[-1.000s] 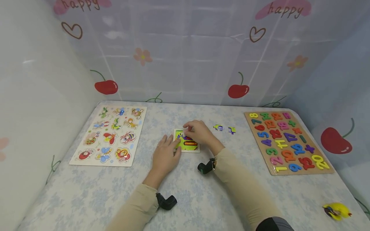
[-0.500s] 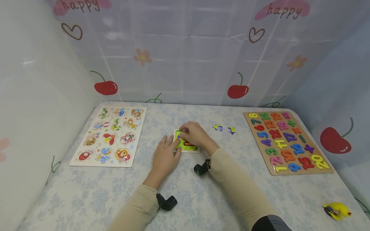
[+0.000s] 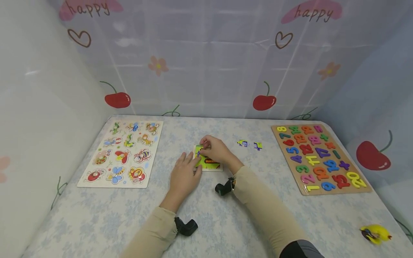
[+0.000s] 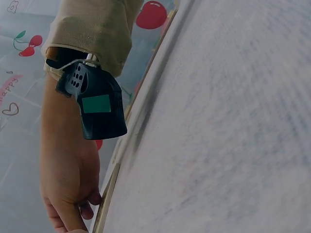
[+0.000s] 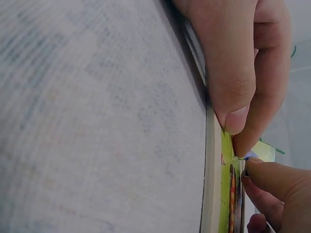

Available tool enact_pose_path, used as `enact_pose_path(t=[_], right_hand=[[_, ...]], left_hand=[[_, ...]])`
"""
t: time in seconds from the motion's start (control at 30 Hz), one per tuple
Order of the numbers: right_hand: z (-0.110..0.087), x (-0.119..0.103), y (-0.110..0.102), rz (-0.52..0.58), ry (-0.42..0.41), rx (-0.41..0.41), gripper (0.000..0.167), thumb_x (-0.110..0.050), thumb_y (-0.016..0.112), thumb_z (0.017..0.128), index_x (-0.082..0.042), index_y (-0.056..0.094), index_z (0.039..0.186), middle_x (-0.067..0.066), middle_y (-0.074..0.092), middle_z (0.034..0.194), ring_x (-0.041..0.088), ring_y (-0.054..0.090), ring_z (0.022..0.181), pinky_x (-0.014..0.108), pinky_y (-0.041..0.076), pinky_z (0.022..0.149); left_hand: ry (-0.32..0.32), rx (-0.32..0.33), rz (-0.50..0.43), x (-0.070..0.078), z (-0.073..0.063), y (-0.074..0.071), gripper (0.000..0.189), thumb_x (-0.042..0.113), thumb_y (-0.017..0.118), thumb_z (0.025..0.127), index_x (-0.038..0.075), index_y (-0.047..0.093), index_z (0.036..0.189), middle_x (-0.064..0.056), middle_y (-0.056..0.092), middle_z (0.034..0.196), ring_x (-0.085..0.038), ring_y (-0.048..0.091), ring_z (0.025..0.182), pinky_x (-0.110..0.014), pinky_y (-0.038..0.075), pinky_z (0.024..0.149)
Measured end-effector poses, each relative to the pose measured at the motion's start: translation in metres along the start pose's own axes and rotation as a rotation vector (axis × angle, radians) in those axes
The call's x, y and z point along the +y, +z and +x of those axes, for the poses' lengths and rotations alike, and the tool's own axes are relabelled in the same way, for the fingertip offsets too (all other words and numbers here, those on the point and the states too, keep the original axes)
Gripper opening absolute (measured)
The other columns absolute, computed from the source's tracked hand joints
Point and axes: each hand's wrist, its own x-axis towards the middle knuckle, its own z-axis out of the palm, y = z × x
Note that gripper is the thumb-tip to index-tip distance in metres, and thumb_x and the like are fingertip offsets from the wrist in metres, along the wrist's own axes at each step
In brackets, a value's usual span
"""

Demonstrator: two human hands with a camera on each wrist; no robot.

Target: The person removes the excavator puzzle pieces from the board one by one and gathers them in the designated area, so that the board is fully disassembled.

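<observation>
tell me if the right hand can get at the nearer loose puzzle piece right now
Probably yes: only tablecloth shows between the right hand and the nearer loose puzzle piece. That hand looks busy at the small puzzle, though, apparently pinching another piece.

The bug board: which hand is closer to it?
Left. The left hand is right of the bug board, apart from it; the right hand is farther right.
</observation>
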Motion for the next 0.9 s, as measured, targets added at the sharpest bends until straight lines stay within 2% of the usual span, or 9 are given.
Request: enact_pose_path(t=[0.17, 0.33, 0.43, 0.63, 0.77, 0.9], right_hand=[[-0.002, 0.0, -0.007, 0.064, 0.014, 0.026, 0.018, -0.022, 0.068, 0.095, -0.02, 0.059, 0.111, 0.002, 0.064, 0.102, 0.017, 0.06, 0.082, 0.028, 0.051, 0.07], [-0.006, 0.005, -0.028, 0.07, 0.043, 0.094, 0.019, -0.024, 0.066, 0.096, -0.02, 0.059, 0.113, 0.004, 0.064, 0.103, 0.021, 0.055, 0.077, 0.03, 0.045, 0.064], [-0.008, 0.013, -0.043, 0.041, 0.092, 0.127, 0.02, -0.024, 0.065, 0.097, -0.019, 0.059, 0.115, 0.005, 0.064, 0.105, 0.022, 0.055, 0.082, 0.032, 0.045, 0.067], [-0.011, 0.035, -0.069, -0.049, 0.196, 0.162, 0.022, -0.023, 0.065, 0.096, -0.019, 0.058, 0.117, 0.007, 0.063, 0.11, 0.025, 0.057, 0.099, 0.037, 0.047, 0.08], [-0.012, 0.044, -0.075, -0.102, 0.22, 0.149, 0.023, -0.02, 0.065, 0.096, -0.017, 0.058, 0.118, 0.009, 0.064, 0.111, 0.026, 0.057, 0.103, 0.041, 0.048, 0.088], [-0.012, 0.048, -0.076, -0.146, 0.216, 0.138, 0.023, -0.017, 0.065, 0.095, -0.014, 0.06, 0.118, 0.01, 0.065, 0.109, 0.026, 0.06, 0.101, 0.041, 0.049, 0.088]], left_hand=[[-0.01, -0.003, 0.001, 0.001, 0.0, 0.0, 0.041, 0.038, 0.049, 0.101, 0.023, 0.062, 0.137, -0.01, 0.048, 0.152, -0.036, 0.033, 0.148, -0.05, 0.027, 0.122], [-0.02, -0.003, 0.004, 0.001, 0.0, 0.001, 0.041, 0.039, 0.049, 0.101, 0.023, 0.062, 0.137, -0.01, 0.047, 0.153, -0.035, 0.033, 0.148, -0.049, 0.026, 0.122], [-0.024, -0.001, 0.004, 0.002, 0.0, 0.002, 0.041, 0.039, 0.049, 0.101, 0.023, 0.062, 0.137, -0.009, 0.047, 0.153, -0.035, 0.032, 0.148, -0.048, 0.025, 0.123], [-0.024, -0.004, -0.011, 0.001, 0.0, 0.001, 0.041, 0.038, 0.049, 0.101, 0.023, 0.061, 0.137, -0.009, 0.046, 0.154, -0.034, 0.031, 0.149, -0.049, 0.024, 0.123], [-0.027, -0.011, -0.009, 0.001, 0.0, 0.001, 0.041, 0.039, 0.049, 0.101, 0.024, 0.061, 0.138, -0.009, 0.046, 0.154, -0.034, 0.03, 0.15, -0.049, 0.024, 0.123], [-0.028, -0.016, -0.002, 0.001, -0.001, 0.001, 0.042, 0.039, 0.049, 0.101, 0.024, 0.06, 0.138, -0.009, 0.045, 0.154, -0.034, 0.03, 0.15, -0.048, 0.023, 0.123]])
